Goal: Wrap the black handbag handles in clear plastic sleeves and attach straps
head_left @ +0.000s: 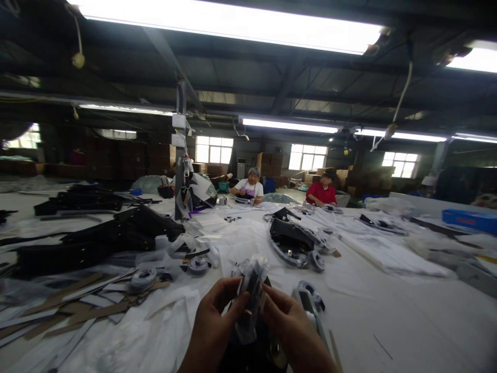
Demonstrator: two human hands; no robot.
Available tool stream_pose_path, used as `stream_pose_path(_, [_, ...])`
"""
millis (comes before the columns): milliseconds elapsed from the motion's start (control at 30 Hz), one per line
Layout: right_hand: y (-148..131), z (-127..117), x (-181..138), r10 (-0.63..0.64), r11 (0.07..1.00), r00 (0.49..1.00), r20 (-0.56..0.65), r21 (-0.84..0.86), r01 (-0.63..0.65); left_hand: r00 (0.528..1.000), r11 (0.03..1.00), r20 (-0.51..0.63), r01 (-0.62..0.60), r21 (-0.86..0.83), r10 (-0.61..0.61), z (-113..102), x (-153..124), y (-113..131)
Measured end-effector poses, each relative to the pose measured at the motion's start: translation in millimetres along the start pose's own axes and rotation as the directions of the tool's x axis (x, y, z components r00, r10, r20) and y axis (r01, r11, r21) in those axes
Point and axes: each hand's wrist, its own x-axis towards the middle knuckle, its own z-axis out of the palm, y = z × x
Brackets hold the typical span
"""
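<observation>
Low in the middle of the head view, a narrow dark strap-like piece in clear plastic wrap stands nearly upright between my hands. My left hand pinches it from the left, thumb and fingers closed. On the other side my right hand is closed on its right edge. Crumpled plastic sticks up above my fingers, and a small gold-coloured fitting shows through lower down. Black material lies below, between my wrists, mostly hidden by them. To the right of my right hand is a grey-white object, partly covered.
Black bags are piled on the left, above loose cardboard strips. Wrapped coils lie nearby. A black bag with wrapped straps sits ahead. Two people work across the table. A blue box is at right, a post at left.
</observation>
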Motion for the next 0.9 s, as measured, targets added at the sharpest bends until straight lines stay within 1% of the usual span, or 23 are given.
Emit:
stream_pose_path(100, [15.4,5.0,2.9,-0.108,0.986,0.988,-0.112,-0.140,0.092,1.000,0.999,0.017,-0.021,0.044,0.020,0.1,-1.6,-1.6])
stream_pose_path(167, [24.3,7.3,6.1,-0.163,0.968,0.970,-0.179,-0.218,0.122,0.999,0.997,0.005,-0.038,0.072,0.038,-0.1,-2.1,-4.5])
stream_pose_path(233, [30.6,9.3,9.0,-0.197,0.952,0.957,-0.210,-0.275,0.136,0.998,0.993,-0.025,-0.051,0.110,0.054,-0.1,-3.2,-6.9])
stream_pose_path(333, [33.9,11.7,11.2,-0.234,0.937,0.948,-0.216,-0.311,0.160,0.998,0.989,-0.042,-0.043,0.141,0.049,0.5,-8.1,-4.4])
stream_pose_path(467, [30.4,14.0,9.5,-0.261,0.929,0.936,-0.237,-0.326,0.176,0.999,0.994,0.026,-0.049,0.100,0.046,1.3,-16.9,11.6])
stream_pose_path(533, [29.1,15.5,7.7,-0.279,0.924,0.932,-0.232,-0.328,0.195,0.997,0.991,0.056,-0.066,0.121,0.059,1.1,-18.6,18.8])
stream_pose_path(600, [29.6,17.2,6.2,-0.290,0.924,0.932,-0.218,-0.317,0.214,0.997,0.984,0.048,-0.060,0.168,0.053,0.2,-17.6,22.0])
stream_pose_path(733, [34.3,20.3,4.6,-0.282,0.934,0.936,-0.211,-0.282,0.218,0.999,0.965,0.010,-0.043,0.258,0.042,-5.7,-12.1,19.7])
stream_pose_path(833, [36.7,22.8,3.9,-0.273,0.936,0.938,-0.215,-0.285,0.207,0.995,0.922,0.047,-0.096,0.375,0.085,-12.6,-10.2,17.7])
stream_pose_path(900, [37.4,25.3,3.5,-0.271,0.932,0.934,-0.232,-0.307,0.194,0.987,0.864,0.075,-0.158,0.478,0.139,-16.2,-10.6,15.9])
